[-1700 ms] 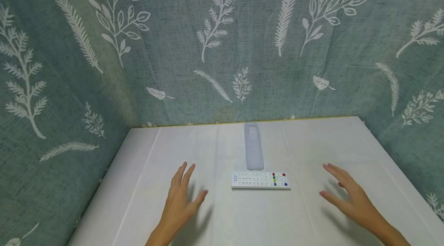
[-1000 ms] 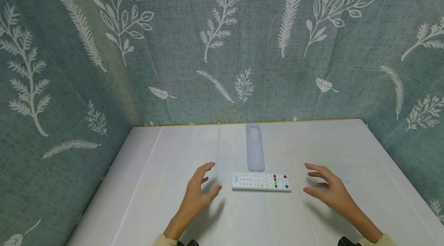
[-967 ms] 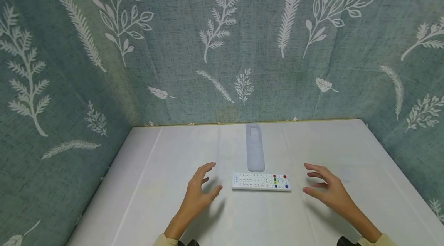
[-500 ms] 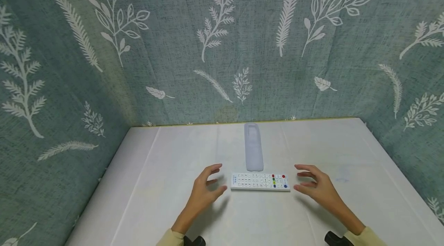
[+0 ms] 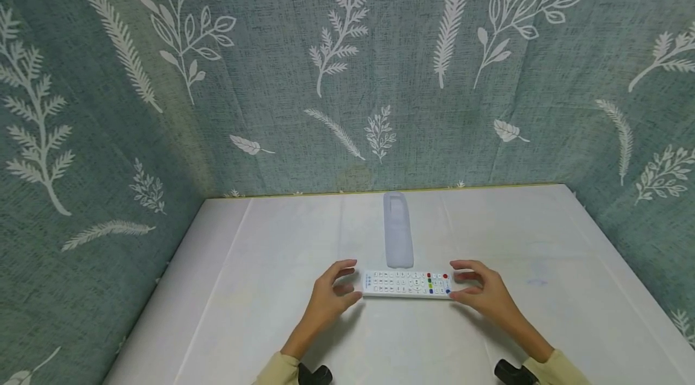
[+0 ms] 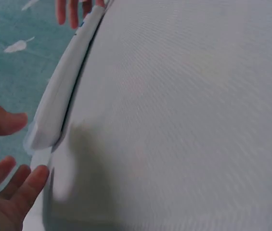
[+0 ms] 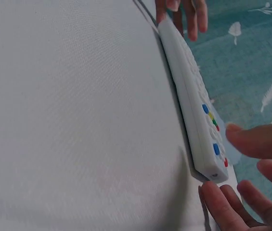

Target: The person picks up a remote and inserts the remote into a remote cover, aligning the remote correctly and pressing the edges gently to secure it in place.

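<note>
A white remote control (image 5: 407,284) lies crosswise on the white table, its buttons up, with a few coloured ones at the right end. My left hand (image 5: 327,295) is at its left end, thumb and fingers parted around that end; the left wrist view shows a gap between the thumb and the remote (image 6: 63,86). At the other end, my right hand (image 5: 485,290) has its fingers and thumb spread likewise, fingertips right at the end face of the remote (image 7: 186,91). Just behind the remote lies a long translucent remote cover (image 5: 398,231), pointing away from me.
The white tabletop (image 5: 282,234) runs back to a green cloth wall (image 5: 271,71) with white leaf prints, which also closes off both sides. Black devices (image 5: 315,375) sit at both wrists, beside the pale yellow sleeves (image 5: 279,369).
Both hands have moved inward from either side to the two ends of the remote control, their fingers bending more. The remote and the cover have stayed in place.
</note>
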